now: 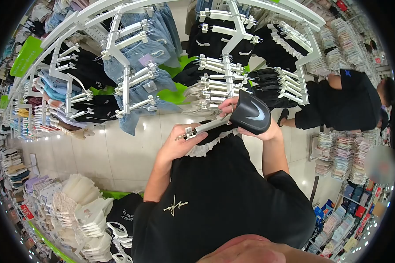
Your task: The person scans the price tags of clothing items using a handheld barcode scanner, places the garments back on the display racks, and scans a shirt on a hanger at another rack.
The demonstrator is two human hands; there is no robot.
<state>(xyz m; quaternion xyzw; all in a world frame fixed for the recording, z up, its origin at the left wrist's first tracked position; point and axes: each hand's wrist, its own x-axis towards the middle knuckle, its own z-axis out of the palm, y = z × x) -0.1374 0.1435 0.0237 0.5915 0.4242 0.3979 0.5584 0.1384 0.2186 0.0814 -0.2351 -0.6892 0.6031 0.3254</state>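
Observation:
A black garment (217,131) with a pale ruffled edge hangs from a white clip hanger (202,129) in front of my chest. My left hand (180,141) is closed round the left end of the hanger, thumb along the garment's top. At the hanger's other end, my right hand (267,129) has its fingers curled near the clip. A black cap-like object (251,115) with a silver curved mark covers much of my right hand; whether it is held or worn there cannot be made out.
Ahead stands a white rack (226,57) with denim and dark clothes on clip hangers. At the right, a person in black (338,103) is beside packed shelves. White garments (90,215) hang at the lower left. Tiled floor (131,153) shows between the displays.

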